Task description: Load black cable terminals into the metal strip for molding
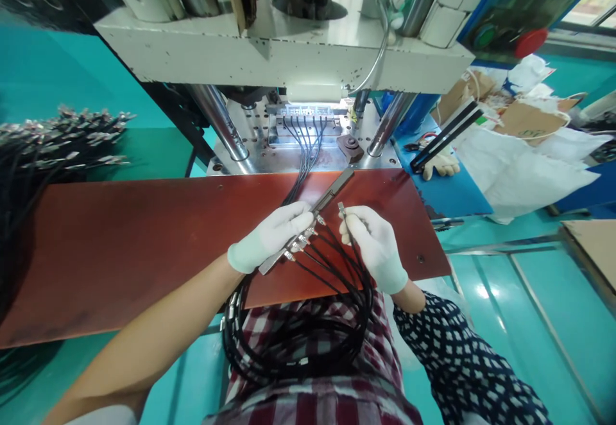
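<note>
My left hand (269, 234), in a white glove, grips a long metal fixture bar (332, 195) that slants up to the right over the reddish-brown work board (135, 245). Several black cables with metal connector tips (301, 242) sit along the bar. My right hand (375, 240), also gloved, pinches one black cable just below its metal tip (341, 208), close to the bar. The cable loops (298, 341) hang down over my lap. Further back, several black cables (305, 139) lie in the mould of the press (289, 52).
A big bundle of black cables with metal ends (62, 139) lies at the left. Right of the press are a blue surface (457, 187) with a glove (443, 165), black strips (450, 133), white bags (520, 168) and cardboard (529, 120). The floor is teal.
</note>
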Demonstrator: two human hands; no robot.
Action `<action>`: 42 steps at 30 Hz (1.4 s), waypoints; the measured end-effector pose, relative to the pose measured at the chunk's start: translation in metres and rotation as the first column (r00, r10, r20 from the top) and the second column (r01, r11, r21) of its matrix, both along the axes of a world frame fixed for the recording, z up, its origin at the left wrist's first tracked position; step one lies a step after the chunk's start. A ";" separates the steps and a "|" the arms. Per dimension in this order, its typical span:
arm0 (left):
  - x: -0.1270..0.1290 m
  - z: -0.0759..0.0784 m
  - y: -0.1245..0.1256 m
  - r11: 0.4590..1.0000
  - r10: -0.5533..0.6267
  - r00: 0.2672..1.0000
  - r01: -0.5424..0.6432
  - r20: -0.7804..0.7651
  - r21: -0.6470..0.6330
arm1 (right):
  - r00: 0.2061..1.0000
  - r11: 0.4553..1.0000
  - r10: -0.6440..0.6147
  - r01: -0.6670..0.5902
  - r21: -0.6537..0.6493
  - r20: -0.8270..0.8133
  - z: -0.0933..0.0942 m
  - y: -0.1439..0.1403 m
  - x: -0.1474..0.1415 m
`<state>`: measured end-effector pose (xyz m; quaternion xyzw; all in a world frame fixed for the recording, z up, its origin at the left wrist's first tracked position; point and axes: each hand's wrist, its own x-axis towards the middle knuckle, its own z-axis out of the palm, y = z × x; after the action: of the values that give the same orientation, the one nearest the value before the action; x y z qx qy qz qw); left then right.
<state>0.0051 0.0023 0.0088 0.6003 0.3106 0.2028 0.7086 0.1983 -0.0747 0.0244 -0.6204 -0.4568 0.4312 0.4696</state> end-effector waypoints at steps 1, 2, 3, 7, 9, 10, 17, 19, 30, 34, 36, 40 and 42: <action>0.000 0.000 0.001 1.000 0.008 1.000 -0.008 0.013 -0.021 | 1.000 1.000 -0.004 0.004 -0.004 -0.017 0.002 0.001 0.001; -0.001 -0.001 0.001 0.999 0.015 1.000 -0.015 0.022 -0.031 | 1.000 1.000 -0.006 0.006 -0.006 -0.029 0.004 0.001 0.002; -0.001 -0.001 0.002 0.999 0.020 0.999 -0.019 0.027 -0.033 | 0.999 1.000 -0.007 0.007 -0.008 -0.036 0.005 0.002 0.002; 0.000 0.000 0.002 0.999 -0.009 0.999 0.010 0.033 -0.043 | 0.999 0.999 0.004 -0.006 -0.047 -0.036 0.008 0.006 0.004; 0.000 0.000 0.002 0.997 -0.032 0.999 0.034 0.037 -0.064 | 0.998 0.998 0.023 -0.027 -0.063 -0.054 0.006 0.007 0.004; 0.000 -0.001 0.001 0.997 -0.035 0.998 0.038 0.044 -0.071 | 0.997 0.997 0.035 -0.040 -0.070 -0.068 0.005 0.008 0.005; -0.001 -0.004 0.002 0.997 -0.054 0.996 0.058 0.073 -0.054 | 0.993 0.991 0.106 -0.110 -0.081 -0.049 -0.001 0.012 0.004; -0.001 -0.003 0.002 0.998 -0.055 0.996 0.057 0.074 -0.036 | 0.992 0.987 0.122 -0.123 -0.101 -0.015 0.000 0.013 0.004; 0.000 -0.001 0.000 0.996 -0.066 0.996 0.069 0.059 -0.058 | 0.969 0.979 0.202 -0.194 -0.066 0.144 -0.005 0.011 0.006; 0.000 0.000 -0.001 0.994 -0.087 0.995 0.090 0.046 -0.059 | 0.974 0.980 0.193 -0.184 -0.078 0.119 0.000 0.012 0.004; 0.000 0.002 -0.001 0.994 -0.106 0.994 0.107 0.018 -0.033 | 0.975 0.979 0.194 -0.186 -0.085 0.110 0.001 0.012 0.003; 0.000 0.005 -0.001 0.975 -0.126 0.979 0.152 -0.159 0.163 | 0.968 0.976 0.206 -0.193 -0.099 0.145 -0.002 0.012 0.001; 0.000 0.004 -0.001 0.953 -0.110 0.968 0.167 -0.225 0.253 | 0.967 0.977 0.201 -0.185 -0.110 0.159 -0.005 0.012 0.001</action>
<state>0.0053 0.0009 0.0130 0.7295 0.3095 0.1289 0.5962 0.1998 -0.0624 0.0195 -0.6288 -0.5322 0.4419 0.3552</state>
